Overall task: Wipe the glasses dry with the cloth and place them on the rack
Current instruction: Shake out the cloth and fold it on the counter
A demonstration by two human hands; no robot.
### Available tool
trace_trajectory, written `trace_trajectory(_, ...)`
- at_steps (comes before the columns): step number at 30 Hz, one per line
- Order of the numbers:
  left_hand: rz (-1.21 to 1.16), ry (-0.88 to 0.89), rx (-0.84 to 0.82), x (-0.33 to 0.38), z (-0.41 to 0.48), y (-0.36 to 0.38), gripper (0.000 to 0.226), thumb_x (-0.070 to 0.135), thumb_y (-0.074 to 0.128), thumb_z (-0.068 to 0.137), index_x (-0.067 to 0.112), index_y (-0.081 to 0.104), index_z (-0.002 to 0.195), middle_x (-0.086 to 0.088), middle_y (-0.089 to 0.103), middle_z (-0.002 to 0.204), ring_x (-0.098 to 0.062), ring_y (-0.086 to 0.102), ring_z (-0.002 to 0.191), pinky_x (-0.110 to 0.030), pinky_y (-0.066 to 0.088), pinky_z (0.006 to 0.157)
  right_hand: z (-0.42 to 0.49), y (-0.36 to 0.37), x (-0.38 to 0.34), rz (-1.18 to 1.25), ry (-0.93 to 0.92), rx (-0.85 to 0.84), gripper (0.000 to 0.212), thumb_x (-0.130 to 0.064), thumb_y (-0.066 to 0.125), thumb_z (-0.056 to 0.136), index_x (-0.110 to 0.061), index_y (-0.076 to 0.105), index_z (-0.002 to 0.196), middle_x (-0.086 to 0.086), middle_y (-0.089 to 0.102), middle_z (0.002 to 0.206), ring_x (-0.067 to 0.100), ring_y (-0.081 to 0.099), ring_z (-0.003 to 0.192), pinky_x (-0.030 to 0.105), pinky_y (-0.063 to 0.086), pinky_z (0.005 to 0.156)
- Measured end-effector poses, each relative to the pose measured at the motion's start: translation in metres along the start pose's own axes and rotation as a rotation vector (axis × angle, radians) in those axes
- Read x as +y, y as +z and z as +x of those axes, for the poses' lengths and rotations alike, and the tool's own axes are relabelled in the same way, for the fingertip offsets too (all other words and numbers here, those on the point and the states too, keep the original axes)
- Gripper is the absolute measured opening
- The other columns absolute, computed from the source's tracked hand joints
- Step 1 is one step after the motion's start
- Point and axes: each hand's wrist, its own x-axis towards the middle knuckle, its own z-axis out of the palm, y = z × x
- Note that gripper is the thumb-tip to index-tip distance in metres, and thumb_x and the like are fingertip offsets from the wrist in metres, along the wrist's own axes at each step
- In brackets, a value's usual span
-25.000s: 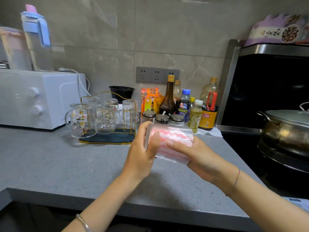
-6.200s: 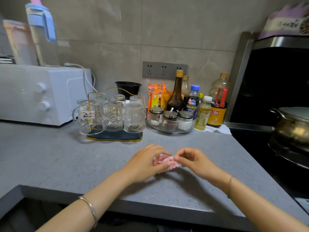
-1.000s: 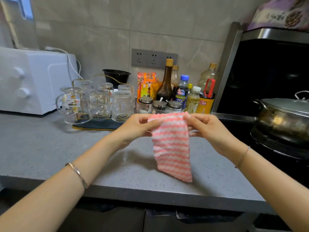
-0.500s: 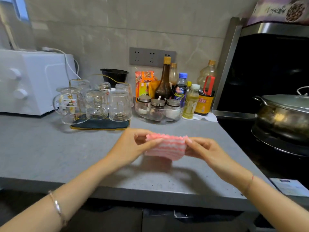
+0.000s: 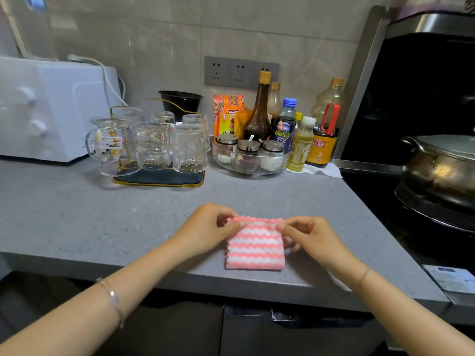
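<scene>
Left hand (image 5: 205, 227) and right hand (image 5: 312, 236) pinch folded cloth's (image 5: 255, 244) top corners, laying it flat on bench (image 5: 77, 222), likely tidying; glasses (image 5: 189, 147) upturned on rack (image 5: 159, 179).

Soft indoor light is falling from above, casting faint shadows on the counter (image 5: 77, 222). The wide lens is bending the edges, and the pot (image 5: 442, 173) is catching dull glare

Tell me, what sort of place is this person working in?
Most likely a home kitchen: a lidded metal pot sits on a dark cooktop at the right, sauce and oil bottles line the tiled wall, and upturned glasses stand on a drying rack.
</scene>
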Motion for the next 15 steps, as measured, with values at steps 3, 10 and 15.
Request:
trace_trajectory(3,0.147,-0.020,0.016,-0.010,0.016,0.005,0.020,0.036,0.066,0.089,0.021,0.076,0.097,0.006,0.074,0.086,-0.007,0.064,0.073,-0.027,0.049,0.067,0.022,0.001,0.010,-0.122,-0.013,0.034,0.008,-0.014,0.069,0.085,-0.010,0.074,0.080,-0.003,0.071,0.065,0.003,0.061,0.051,0.013,0.047,0.050)
trace_trajectory(10,0.323,0.008,0.033,-0.017,0.013,0.005,0.022,0.039,0.065,0.089,0.028,0.070,0.107,0.010,0.063,0.104,-0.007,0.058,0.093,-0.024,0.045,0.076,0.031,0.002,0.023,-0.397,-0.134,0.125,0.012,-0.029,0.077,0.077,-0.022,0.067,0.081,-0.002,0.069,0.074,0.009,0.057,0.061,0.016,0.044,0.057)
trace_trajectory(15,0.296,0.226,-0.006,-0.015,-0.020,0.002,0.042,0.067,0.058,0.076,0.039,0.068,0.105,0.026,0.057,0.108,0.007,0.048,0.106,-0.020,0.041,0.092,-0.007,-0.002,0.022,-0.464,-0.376,-0.056,0.010,-0.036,0.073,0.079,-0.028,0.072,0.084,-0.013,0.069,0.087,0.009,0.064,0.086,0.022,0.049,0.078)
